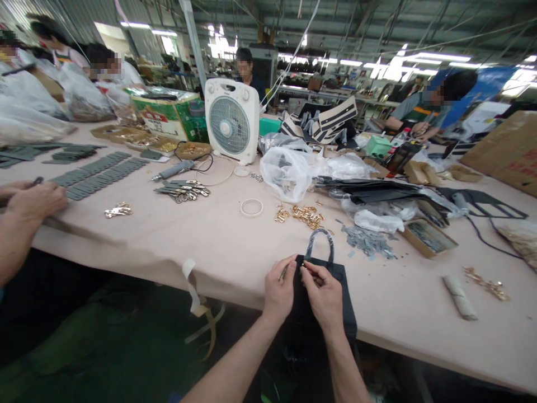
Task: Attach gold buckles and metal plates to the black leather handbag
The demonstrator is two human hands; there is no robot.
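Observation:
A small black bag (pixel 340 282) with a looped handle lies over the near edge of the long beige table (pixel 218 235). My left hand (pixel 277 292) is closed in a pinch on a thin metal tool at the bag's top edge. My right hand (pixel 324 294) is closed too, pinching a small gold fitting against the same edge. Both hands meet at the bag's opening. Just beyond the bag lies a heap of gold metal fittings (pixel 304 214).
A white fan (pixel 231 119), clear plastic bags (pixel 287 173), rows of grey strips (pixel 98 173), a tape ring (pixel 251 207) and small boxes crowd the table. A co-worker's hand (pixel 36 201) rests at the left. Other people sit behind.

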